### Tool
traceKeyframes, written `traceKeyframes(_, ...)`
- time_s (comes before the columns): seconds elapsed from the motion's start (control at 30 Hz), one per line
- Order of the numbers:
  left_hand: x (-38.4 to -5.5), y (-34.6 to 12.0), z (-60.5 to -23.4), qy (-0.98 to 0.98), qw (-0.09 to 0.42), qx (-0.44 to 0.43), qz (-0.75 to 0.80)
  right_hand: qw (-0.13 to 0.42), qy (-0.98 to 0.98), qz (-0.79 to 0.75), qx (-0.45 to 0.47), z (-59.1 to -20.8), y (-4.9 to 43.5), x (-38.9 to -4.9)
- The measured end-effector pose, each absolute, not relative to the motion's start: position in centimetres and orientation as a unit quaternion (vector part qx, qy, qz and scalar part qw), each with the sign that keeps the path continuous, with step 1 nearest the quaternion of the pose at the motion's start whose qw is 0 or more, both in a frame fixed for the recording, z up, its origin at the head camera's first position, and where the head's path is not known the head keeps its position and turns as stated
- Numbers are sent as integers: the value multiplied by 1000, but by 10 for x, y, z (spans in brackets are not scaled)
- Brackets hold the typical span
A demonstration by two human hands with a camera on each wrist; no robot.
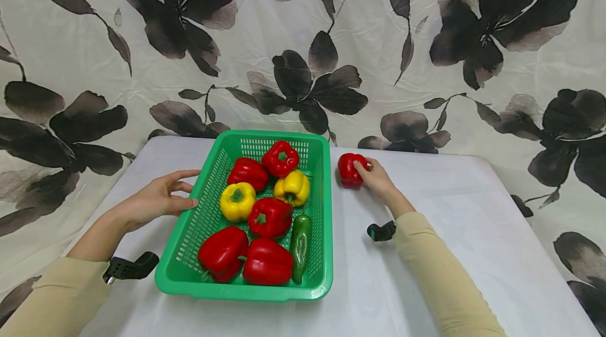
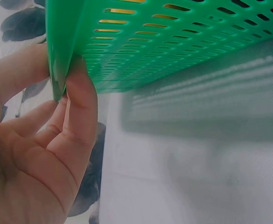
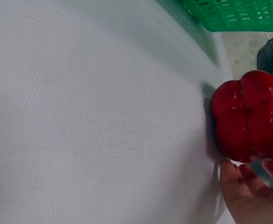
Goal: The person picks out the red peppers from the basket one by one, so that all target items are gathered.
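A green plastic basket (image 1: 326, 211) stands on the white table, holding several red bell peppers (image 1: 270, 217), two yellow bell peppers (image 1: 238, 202) and one long green chili pepper (image 1: 300, 247). My left hand (image 1: 153, 201) pinches the basket's left rim; the left wrist view shows thumb and fingers on either side of the rim (image 2: 57, 70). To the right of the basket, my right hand (image 1: 379, 176) holds another red bell pepper (image 1: 349, 170) by its right side. In the right wrist view this pepper (image 3: 248, 116) sits at the fingertips, on or very near the table; part of it is cut off.
White cloth (image 1: 454, 211) covers the table, and its far edge runs just behind the basket. A flower-printed curtain (image 1: 379, 53) hangs behind and at both sides. Black wrist cameras (image 1: 132, 267) sit below both hands.
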State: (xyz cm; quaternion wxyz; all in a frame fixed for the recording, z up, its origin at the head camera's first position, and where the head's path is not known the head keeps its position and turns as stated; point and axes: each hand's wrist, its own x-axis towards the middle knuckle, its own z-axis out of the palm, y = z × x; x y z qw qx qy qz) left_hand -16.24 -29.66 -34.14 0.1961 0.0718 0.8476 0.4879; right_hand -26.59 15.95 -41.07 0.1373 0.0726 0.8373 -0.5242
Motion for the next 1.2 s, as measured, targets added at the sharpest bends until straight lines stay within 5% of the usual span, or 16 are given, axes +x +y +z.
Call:
traceKeyframes(0.87,-163,-298,-343,848,199,74,485,51,903,-424,-37,-374,168,-260)
traceKeyframes(1.2,-163,-298,-341,846,200,74,488,59,891,-440,-98,-351,154,-253)
